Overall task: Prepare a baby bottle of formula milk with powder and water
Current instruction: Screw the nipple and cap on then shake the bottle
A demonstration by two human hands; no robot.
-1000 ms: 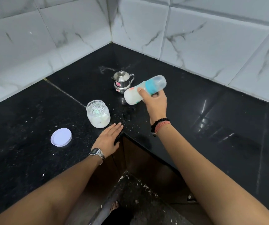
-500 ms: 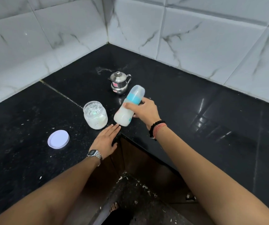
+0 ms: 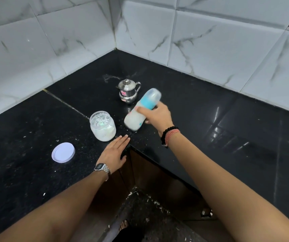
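Shaking step, by judgement: right hand (image 3: pixel 157 116) wraps grip round middle of translucent baby bottle with blue collar and clear cap (image 3: pixel 141 110), held above black stone bench (image 3: pixel 35 123). Long axis tilted, cap toward 1 o'clock, milky base toward 7 o'clock. Left hand (image 3: pixel 113 152) flat on bench edge, fingers straight, just below clear powder jar (image 3: pixel 102 126). Bottle motion-blurred; fill level and cap seating unreadable.

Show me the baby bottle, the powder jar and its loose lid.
baby bottle (image 3: pixel 134 119): head view, on its milky lower body.
powder jar (image 3: pixel 103 131): head view, on its glass side.
lid (image 3: pixel 63 152): head view, on its flat white middle.
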